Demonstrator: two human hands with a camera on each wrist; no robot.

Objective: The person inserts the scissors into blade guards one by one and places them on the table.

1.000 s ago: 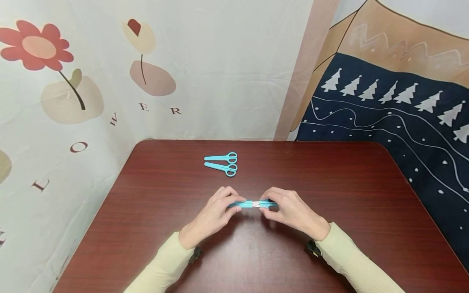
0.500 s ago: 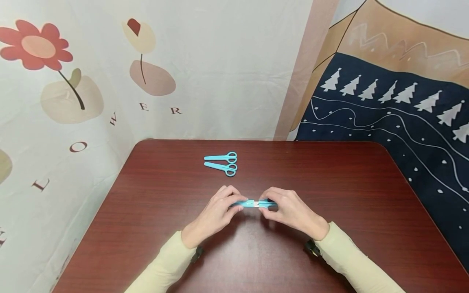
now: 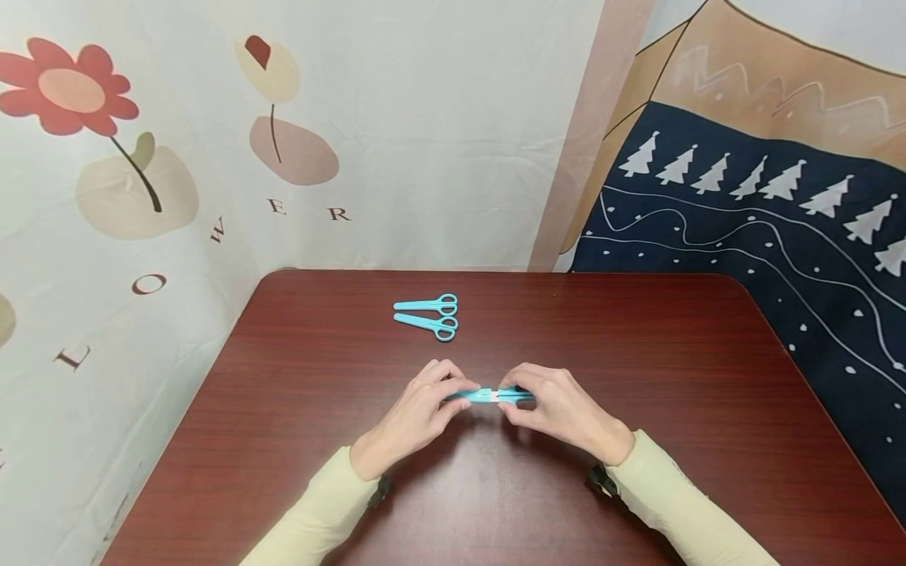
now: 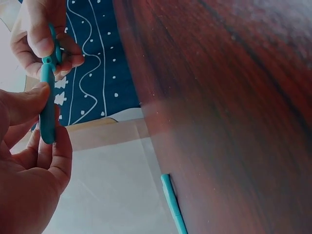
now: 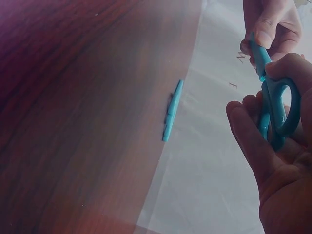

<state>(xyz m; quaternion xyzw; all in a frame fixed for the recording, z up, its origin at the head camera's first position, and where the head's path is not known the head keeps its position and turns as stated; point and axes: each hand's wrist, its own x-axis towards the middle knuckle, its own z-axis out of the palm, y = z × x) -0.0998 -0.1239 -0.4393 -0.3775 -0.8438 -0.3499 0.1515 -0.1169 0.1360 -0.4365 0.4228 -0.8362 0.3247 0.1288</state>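
My left hand point(image 3: 414, 409) pinches the light-blue blade cover point(image 3: 481, 395) between thumb and fingers. My right hand point(image 3: 562, 401) grips the light-blue handles of a pair of scissors point(image 5: 292, 114). The cover sits over the blades and lines up with the handles; a short pale stretch of blade shows between them. In the left wrist view the cover point(image 4: 48, 109) is seen edge-on, with the handles point(image 4: 57, 48) beyond it. Both hands hold the scissors above the table, near its middle.
Two more light-blue scissors, one point(image 3: 428, 305) behind the other point(image 3: 428, 322), lie on the dark red wooden table point(image 3: 637, 338) beyond the hands, handles to the right. Printed cloth point(image 3: 439, 141) hangs behind the table's far edge.
The cover in my left hand has shifted slightly right toward the handles, so the bare stretch of blade is shorter. My right hand has barely moved. The two scissors on the table have not moved.
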